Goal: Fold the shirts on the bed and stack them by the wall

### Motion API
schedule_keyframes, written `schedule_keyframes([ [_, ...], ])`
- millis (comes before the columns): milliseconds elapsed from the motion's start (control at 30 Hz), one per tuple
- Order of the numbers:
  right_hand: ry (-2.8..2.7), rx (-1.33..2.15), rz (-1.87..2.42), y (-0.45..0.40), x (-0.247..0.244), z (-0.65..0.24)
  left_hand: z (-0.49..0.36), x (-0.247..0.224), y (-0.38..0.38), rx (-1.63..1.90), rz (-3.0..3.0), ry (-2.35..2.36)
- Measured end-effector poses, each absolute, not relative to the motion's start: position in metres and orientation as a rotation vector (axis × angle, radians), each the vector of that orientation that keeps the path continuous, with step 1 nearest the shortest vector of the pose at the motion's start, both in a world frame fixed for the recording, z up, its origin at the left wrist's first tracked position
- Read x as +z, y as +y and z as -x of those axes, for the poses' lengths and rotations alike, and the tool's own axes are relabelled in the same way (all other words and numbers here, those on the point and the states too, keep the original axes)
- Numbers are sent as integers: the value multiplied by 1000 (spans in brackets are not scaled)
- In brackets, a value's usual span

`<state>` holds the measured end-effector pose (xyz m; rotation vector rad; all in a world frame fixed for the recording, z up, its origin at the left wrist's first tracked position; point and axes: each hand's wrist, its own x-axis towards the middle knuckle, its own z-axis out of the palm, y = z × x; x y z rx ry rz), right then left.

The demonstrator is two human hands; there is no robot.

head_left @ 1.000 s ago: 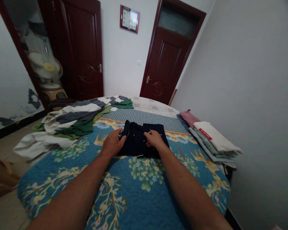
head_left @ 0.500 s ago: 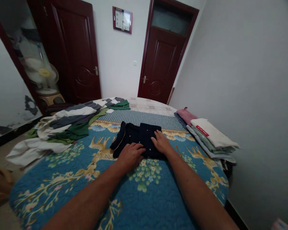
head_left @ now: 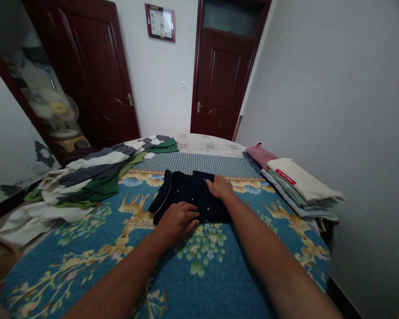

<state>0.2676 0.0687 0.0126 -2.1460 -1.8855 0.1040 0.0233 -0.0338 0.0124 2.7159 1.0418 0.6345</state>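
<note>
A dark navy garment (head_left: 202, 195) with small light dots and a collar edged by a pale line lies folded on the blue patterned cloth, in the middle of the head view. My left hand (head_left: 177, 220) rests on its near edge, left of its middle, with the fingers lying flat and slightly bent. At the garment's far right corner is my right hand (head_left: 220, 187). Its thumb lies on top of the fabric and its fingers curl over the right edge, so it grips the garment there.
Loose striped, green and white clothes (head_left: 103, 170) are heaped along the table's left side. A stack of folded clothes (head_left: 302, 181) lies at the right edge, beside the wall. The patterned tablecloth (head_left: 199, 297) covers the table.
My right hand has gone from lying with spread fingers on the garment to holding its far right edge. My left hand stays on the near edge. The view has shifted slightly.
</note>
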Motion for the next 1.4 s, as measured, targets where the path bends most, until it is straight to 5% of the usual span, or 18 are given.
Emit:
schedule_keyframes([
  [267, -1858, 125, 2170, 93, 16, -272, -23, 10, -32, 764, -2453, 1166],
  [467, -1645, -188, 2118, 71, 20, -266, -23, 4, -27, 843, -2313, 1180],
  [1133, -1962, 59, 2105, -57, -9, -277, -20, 4, -34, 818, -2428, 1192],
  [1400, -1974, 115, 2096, -72, -7, -275, -43, 23, -18, 1092, -2550, 1193],
])
